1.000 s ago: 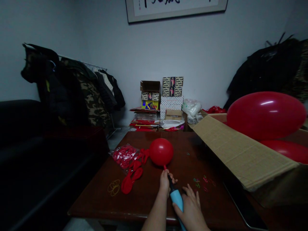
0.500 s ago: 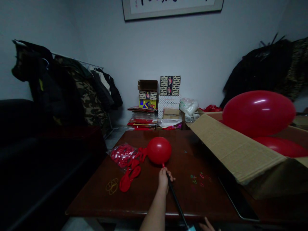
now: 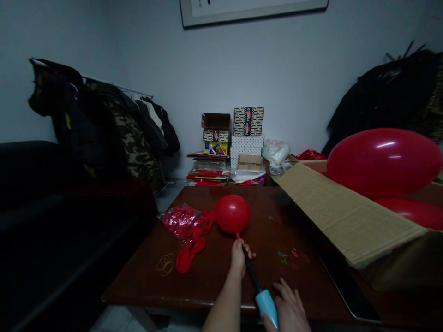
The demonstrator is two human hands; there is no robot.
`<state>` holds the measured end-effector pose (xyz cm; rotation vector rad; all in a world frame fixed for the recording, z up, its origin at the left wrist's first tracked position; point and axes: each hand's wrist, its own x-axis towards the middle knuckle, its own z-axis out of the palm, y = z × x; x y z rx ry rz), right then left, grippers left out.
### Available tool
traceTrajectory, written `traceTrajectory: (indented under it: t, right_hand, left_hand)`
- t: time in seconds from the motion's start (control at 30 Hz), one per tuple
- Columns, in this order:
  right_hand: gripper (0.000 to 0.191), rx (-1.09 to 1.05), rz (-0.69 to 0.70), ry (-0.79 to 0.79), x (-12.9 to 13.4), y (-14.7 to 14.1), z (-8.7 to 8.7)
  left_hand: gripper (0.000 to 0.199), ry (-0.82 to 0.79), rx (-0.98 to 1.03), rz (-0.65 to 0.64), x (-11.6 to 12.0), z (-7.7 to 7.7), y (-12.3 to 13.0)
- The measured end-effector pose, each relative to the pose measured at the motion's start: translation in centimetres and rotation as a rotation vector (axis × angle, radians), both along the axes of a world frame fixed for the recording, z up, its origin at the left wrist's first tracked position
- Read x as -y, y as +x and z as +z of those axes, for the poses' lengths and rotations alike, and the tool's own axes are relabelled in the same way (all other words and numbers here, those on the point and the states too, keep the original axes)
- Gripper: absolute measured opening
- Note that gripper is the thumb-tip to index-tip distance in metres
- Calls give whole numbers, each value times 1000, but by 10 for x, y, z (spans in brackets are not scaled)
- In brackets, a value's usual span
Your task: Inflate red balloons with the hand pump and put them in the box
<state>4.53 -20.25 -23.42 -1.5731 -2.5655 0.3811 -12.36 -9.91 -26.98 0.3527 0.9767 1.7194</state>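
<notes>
Your right hand (image 3: 291, 310) has slid toward eleven, fingers loosely holding the blue pump (image 3: 266, 304). Your left hand (image 3: 238, 259) pinches the red balloon (image 3: 232, 214) neck at twelve o'clock over the worktop (image 3: 138, 282). Hold there; it looks light and soft.

What you can't fully see at the table
Your left hand (image 3: 238, 258) hides where the pump (image 3: 266, 304) meets the held balloon's neck (image 3: 237, 236); the near edge of view cuts off your right hand (image 3: 290, 308) and the pump's blue end, so your grip there is unclear. On the right, the upper balloon (image 3: 384, 161) and box flap (image 3: 353, 216) partly cover the lower balloon (image 3: 415, 213). The small coloured pieces (image 3: 284, 259) are too tiny to make out.
</notes>
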Motion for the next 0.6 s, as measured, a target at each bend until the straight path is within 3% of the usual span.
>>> traceTrajectory:
  t: [0.13, 0.3, 0.47, 0.6]
  right_hand:
    - [48, -85, -39, 45, -14, -27, 18]
    - [45, -128, -54, 65, -22, -39, 19]
    - [48, -94, -44, 26, -12, -24, 6]
    - [41, -36, -28, 69, 6, 0, -20]
  left_hand:
    - [31, -16, -21, 2, 0, 1, 0]
    - [32, -25, -58, 20, 0, 0, 1]
    - [31, -23, -114, 19, 1, -1, 4]
    - [32, -29, -108, 23, 3, 2, 3]
